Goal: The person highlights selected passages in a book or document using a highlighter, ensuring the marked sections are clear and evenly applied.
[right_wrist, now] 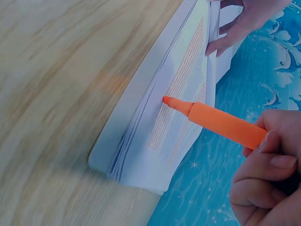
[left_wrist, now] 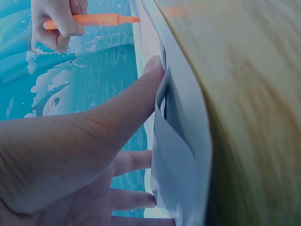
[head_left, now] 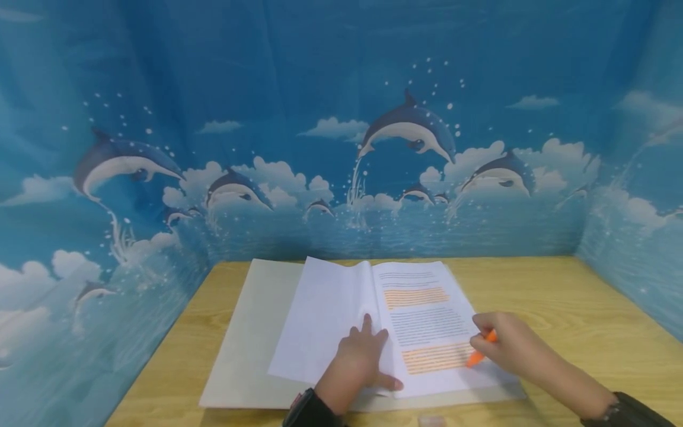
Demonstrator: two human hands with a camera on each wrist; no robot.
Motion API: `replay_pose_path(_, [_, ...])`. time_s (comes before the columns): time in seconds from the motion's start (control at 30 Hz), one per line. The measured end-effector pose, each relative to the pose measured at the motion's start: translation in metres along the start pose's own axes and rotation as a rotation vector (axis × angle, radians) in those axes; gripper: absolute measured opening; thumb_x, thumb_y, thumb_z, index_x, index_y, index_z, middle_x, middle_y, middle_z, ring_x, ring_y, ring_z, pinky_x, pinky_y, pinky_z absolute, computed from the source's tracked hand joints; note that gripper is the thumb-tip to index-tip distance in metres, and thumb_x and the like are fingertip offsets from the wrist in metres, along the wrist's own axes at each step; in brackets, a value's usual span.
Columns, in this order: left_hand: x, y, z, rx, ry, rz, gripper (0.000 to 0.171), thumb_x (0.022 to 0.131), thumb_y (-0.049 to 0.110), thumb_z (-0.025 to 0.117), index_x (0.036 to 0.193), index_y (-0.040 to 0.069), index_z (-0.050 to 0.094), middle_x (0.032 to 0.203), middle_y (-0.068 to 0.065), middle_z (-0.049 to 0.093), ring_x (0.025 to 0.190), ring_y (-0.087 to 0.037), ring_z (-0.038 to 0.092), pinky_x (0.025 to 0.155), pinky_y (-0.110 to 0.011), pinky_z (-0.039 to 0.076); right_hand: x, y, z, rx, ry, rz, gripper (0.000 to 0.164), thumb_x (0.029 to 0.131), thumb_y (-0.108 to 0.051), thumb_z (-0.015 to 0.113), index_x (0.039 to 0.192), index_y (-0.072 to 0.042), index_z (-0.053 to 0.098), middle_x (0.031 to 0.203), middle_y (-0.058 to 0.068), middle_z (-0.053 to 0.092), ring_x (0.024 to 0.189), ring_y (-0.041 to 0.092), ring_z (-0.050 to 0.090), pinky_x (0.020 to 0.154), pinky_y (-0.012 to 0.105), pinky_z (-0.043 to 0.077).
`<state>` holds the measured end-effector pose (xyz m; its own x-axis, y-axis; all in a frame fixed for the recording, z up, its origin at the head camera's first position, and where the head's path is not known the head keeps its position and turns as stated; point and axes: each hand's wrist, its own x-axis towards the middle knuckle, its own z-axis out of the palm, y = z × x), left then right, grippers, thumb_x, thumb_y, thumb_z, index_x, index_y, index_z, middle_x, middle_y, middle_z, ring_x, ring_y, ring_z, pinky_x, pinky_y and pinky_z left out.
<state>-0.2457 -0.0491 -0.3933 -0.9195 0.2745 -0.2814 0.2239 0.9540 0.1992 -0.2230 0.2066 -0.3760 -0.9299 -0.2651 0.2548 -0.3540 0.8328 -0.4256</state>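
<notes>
A stapled-looking stack of printed paper lies open in a pale folder [head_left: 240, 344]. Its right page [head_left: 424, 326] carries two blocks of lines marked orange, with unmarked text between and above them. The turned left page [head_left: 325, 314] is blank. My left hand [head_left: 358, 359] presses near the fold with its fingers spread, thumb on the lower edge of the right page. In my right hand [head_left: 509, 345] I grip an orange highlighter [right_wrist: 225, 125], uncapped. Its tip points at the right end of the lower marked block, close over the paper.
The folder lies on a wood-grain table [head_left: 576, 332]. A small pale object [head_left: 431, 421] shows at the table's front edge, partly cut off. Behind and at both sides hangs a blue curtain [head_left: 299, 118] printed with dolphins.
</notes>
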Motion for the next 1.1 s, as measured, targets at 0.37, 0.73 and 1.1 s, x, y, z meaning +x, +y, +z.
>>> replay_pose_path(0.37, [-0.003,0.001,-0.002,-0.003,0.018,0.015,0.1,0.052,0.062,0.077,0.137,0.02,0.046,0.154,-0.016,0.028,0.127,-0.038,0.04,0.099,-0.052,0.045,-0.007,0.018,-0.008,-0.042,0.095,-0.03,0.037,0.068,0.0,0.064,0.056,-0.013,0.032,0.053,-0.011,0.024,0.046,-0.001,0.02,0.042,0.018,0.023])
replay_pose_path(0.73, [0.003,-0.006,0.008,0.011,0.022,0.022,0.102,0.051,0.064,0.075,0.137,0.019,0.045,0.154,-0.018,0.028,0.127,-0.04,0.039,0.099,-0.053,0.045,-0.01,0.013,-0.006,-0.049,0.104,-0.052,0.037,0.067,0.001,0.064,0.056,-0.014,0.032,0.053,-0.011,0.025,0.044,-0.002,0.019,0.04,0.016,0.023])
replay_pose_path(1.1, [-0.003,-0.003,0.002,-0.005,0.025,0.053,0.099,0.055,0.062,0.076,0.137,0.016,0.045,0.153,-0.02,0.027,0.127,-0.041,0.039,0.097,-0.055,0.045,-0.01,0.009,-0.009,-0.088,0.085,-0.02,0.035,0.068,0.0,0.063,0.056,-0.015,0.034,0.052,-0.01,0.03,0.044,0.0,0.022,0.041,0.017,0.024])
